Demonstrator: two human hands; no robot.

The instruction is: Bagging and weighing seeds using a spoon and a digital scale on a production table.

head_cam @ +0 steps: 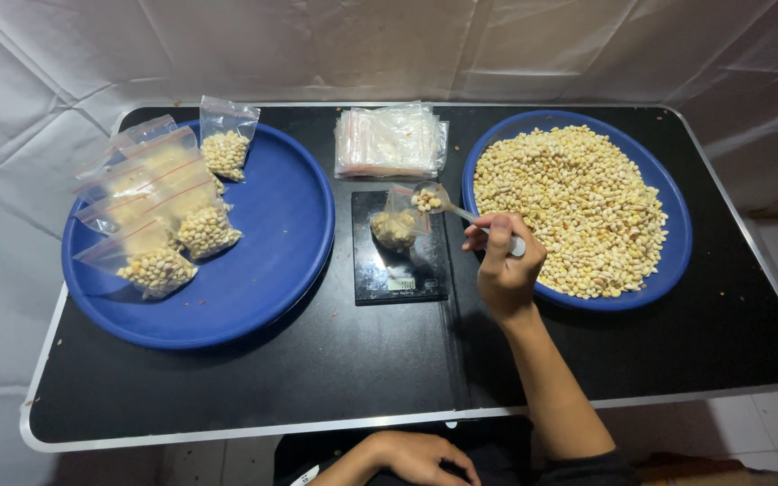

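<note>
My right hand (503, 265) grips a metal spoon (461, 212) whose bowl carries pale peanuts over the mouth of a small clear bag (394, 225). That bag, partly filled with peanuts, stands on a black digital scale (398, 270) at the table's middle. Just right of the hand lies a blue round tray (677, 243) heaped with loose peanuts. My left hand (416, 457) rests low at the frame's bottom edge, below the table, fingers curled and holding nothing that I can see.
A second blue round tray (272, 234) on the left holds several sealed bags of peanuts (159, 211). A stack of empty clear zip bags (391, 141) lies behind the scale. The black table (362, 369) has a metal rim; white cloth hangs behind.
</note>
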